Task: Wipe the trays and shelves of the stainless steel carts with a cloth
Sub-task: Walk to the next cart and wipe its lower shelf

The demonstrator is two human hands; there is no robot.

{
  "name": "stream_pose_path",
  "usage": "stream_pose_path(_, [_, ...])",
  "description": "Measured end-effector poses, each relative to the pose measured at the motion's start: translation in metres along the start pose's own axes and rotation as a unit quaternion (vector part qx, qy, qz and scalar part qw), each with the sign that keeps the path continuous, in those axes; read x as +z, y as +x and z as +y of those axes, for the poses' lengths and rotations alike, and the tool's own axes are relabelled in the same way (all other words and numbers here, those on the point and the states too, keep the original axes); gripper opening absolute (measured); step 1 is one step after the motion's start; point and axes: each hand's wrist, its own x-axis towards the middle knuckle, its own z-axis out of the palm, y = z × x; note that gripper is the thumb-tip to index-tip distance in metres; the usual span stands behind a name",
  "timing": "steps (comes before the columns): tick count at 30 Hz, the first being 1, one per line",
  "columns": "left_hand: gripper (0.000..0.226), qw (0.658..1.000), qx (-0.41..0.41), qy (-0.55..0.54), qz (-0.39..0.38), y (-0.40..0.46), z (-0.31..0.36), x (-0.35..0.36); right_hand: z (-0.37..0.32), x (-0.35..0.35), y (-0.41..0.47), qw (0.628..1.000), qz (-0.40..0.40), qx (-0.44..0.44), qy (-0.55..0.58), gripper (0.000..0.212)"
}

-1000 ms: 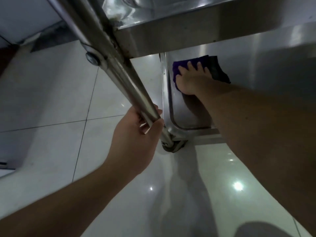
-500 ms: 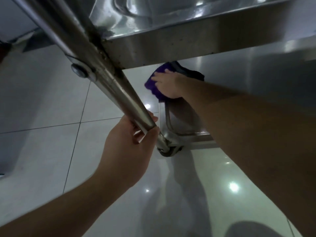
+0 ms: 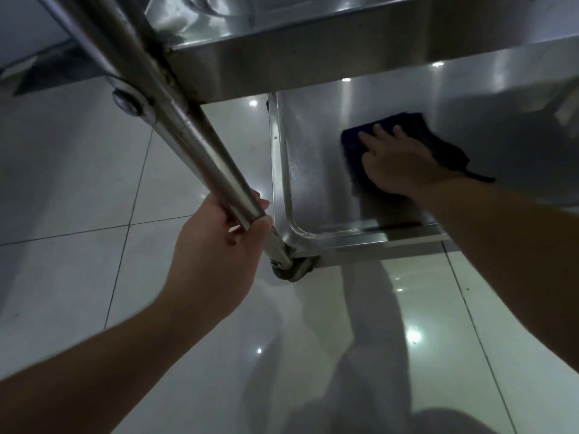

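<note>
A stainless steel cart fills the upper right. Its bottom shelf [image 3: 313,183] is a shallow tray with a raised rim, and an upper tray [image 3: 313,51] hangs over it. A dark purple cloth [image 3: 354,142] lies flat on the bottom shelf. My right hand [image 3: 398,164] presses down on the cloth with fingers spread. My left hand [image 3: 216,258] is wrapped around the cart's slanted corner post [image 3: 188,142], just above the caster wheel [image 3: 294,270].
Glossy white floor tiles [image 3: 78,183] surround the cart on the left and in front. A bolt head [image 3: 125,100] sticks out of the post where the upper tray joins. A dark strip runs along the wall base at the top left.
My right hand has slid the cloth from the shelf's left rim rightward onto the flat of the bottom shelf. My left hand has kept its grip on the post.
</note>
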Motion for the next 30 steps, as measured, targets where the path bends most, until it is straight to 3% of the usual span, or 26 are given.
stream_pose_path(4, [0.018, 1.0, -0.007, 0.005, 0.009, 0.001, 0.001, 0.0, -0.075, 0.028, -0.058, 0.985, -0.044, -0.156, -0.065, 0.059])
stream_pose_path(6, [0.019, 1.0, -0.01, 0.018, 0.007, 0.001, 0.003, -0.001, -0.105, 0.04, -0.09, 0.971, -0.061, -0.228, -0.043, 0.063])
stream_pose_path(9, [0.021, 0.999, -0.011, 0.035, -0.001, 0.001, 0.006, -0.001, -0.11, 0.044, -0.102, 0.974, -0.068, -0.213, 0.032, 0.057])
stream_pose_path(13, [0.024, 0.999, -0.021, 0.032, -0.005, 0.0, 0.007, 0.0, -0.087, 0.04, -0.111, 0.981, -0.044, -0.188, -0.006, 0.057])
stream_pose_path(19, [0.019, 0.999, -0.025, 0.024, 0.001, 0.001, 0.005, 0.002, 0.008, 0.024, -0.118, 0.999, -0.006, -0.022, -0.047, 0.06])
stream_pose_path(24, [0.017, 1.0, -0.014, 0.02, 0.011, 0.001, 0.002, 0.003, 0.073, 0.003, -0.118, 0.991, 0.009, 0.131, -0.026, 0.06])
stream_pose_path(27, [0.02, 1.0, -0.005, 0.019, 0.017, 0.002, 0.001, 0.001, 0.046, 0.007, -0.116, 0.993, -0.01, 0.118, -0.019, 0.061])
stream_pose_path(30, [0.022, 1.0, -0.008, 0.017, 0.017, 0.003, 0.0, 0.0, -0.013, 0.022, -0.116, 0.999, -0.023, 0.014, -0.041, 0.062])
